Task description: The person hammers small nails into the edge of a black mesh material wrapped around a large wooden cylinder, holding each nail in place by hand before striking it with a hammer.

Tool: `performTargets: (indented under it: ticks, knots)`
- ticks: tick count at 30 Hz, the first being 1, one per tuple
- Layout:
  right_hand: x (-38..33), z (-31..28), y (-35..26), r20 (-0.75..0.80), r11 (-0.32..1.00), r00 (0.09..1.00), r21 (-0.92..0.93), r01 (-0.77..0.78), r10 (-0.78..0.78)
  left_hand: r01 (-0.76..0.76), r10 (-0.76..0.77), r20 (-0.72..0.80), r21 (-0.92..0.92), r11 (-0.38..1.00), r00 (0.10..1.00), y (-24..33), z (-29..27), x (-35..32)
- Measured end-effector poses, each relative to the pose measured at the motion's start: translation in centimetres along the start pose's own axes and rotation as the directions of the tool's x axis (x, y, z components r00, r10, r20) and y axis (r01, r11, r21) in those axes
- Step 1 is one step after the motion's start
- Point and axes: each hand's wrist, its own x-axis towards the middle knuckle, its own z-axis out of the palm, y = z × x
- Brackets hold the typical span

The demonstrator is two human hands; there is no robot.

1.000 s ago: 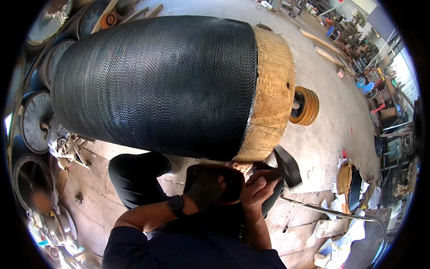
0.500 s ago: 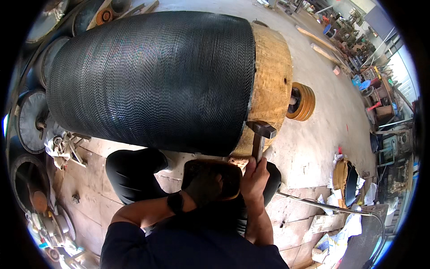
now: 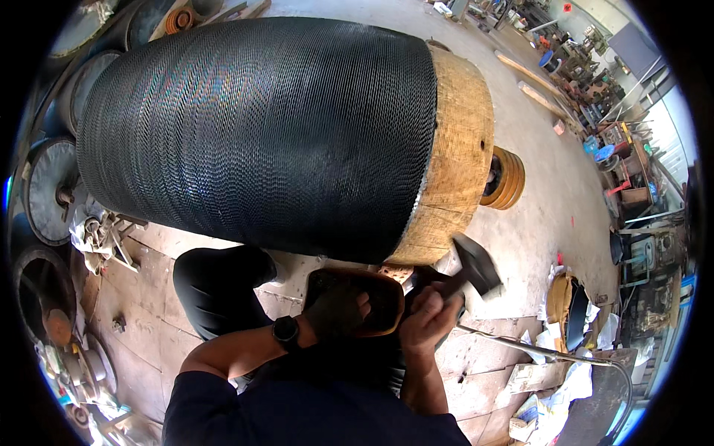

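From the head camera we look down on a large drum (image 3: 256, 134) lying on its side on the concrete floor (image 3: 550, 193). Most of its surface is covered in a black, finely ribbed wrapping, and its right end shows a bare band of pale wood (image 3: 457, 156). Just beyond that end stands a stack of yellowish discs (image 3: 507, 178).

Below the drum's wooden end we see our right hand (image 3: 428, 323) closed in a fist around the handle of a hammer (image 3: 472, 264). The dark hammer head sits up and to the right of the fist, close to the lower edge of the wooden band but apart from it.

Our left hand (image 3: 338, 308) wears a dark glove, with a black watch (image 3: 286, 331) on the wrist. It lies curled on a dark brown rounded piece (image 3: 383, 297) right under the drum; we cannot tell whether the fingers actually grip it.

Our knee (image 3: 219, 279), in dark trousers, sits to the left of the hands. Metal wheels (image 3: 48, 189) lean at the far left, and a thin bent metal rod (image 3: 565, 357) lies on the floor to the right.
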Motion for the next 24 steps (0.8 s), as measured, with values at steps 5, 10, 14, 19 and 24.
performTargets:
  ticks: [5,10,14,19,24]
  knots:
    - [1.1,0.4,1.7,0.188,0.914,0.982,-0.403,0.056,0.022,0.162,-0.172,-0.057,-0.145,0.976,0.983,-0.1,2.2,-0.2]
    - [-0.4,-0.4,0.9,0.097,0.982,0.993,-0.182,-0.046,0.064,0.023,-0.045,-0.167,-0.132,0.991,0.985,0.0,-1.2,0.2]
    - [0.0,-0.4,1.7,0.105,0.939,0.992,-0.331,0.097,-0.065,0.069,-0.164,-0.311,-0.296,0.953,0.936,-0.2,-3.0,1.3]
    - [0.3,0.0,1.8,0.163,0.964,0.985,-0.266,-0.005,0.050,-0.060,0.055,-0.669,0.016,0.998,0.741,-3.9,-8.9,5.6]
    - [0.4,1.0,1.1,-0.068,0.918,0.997,-0.394,-0.045,0.019,0.046,0.236,-0.766,0.326,0.944,0.598,-8.2,-13.4,8.4]
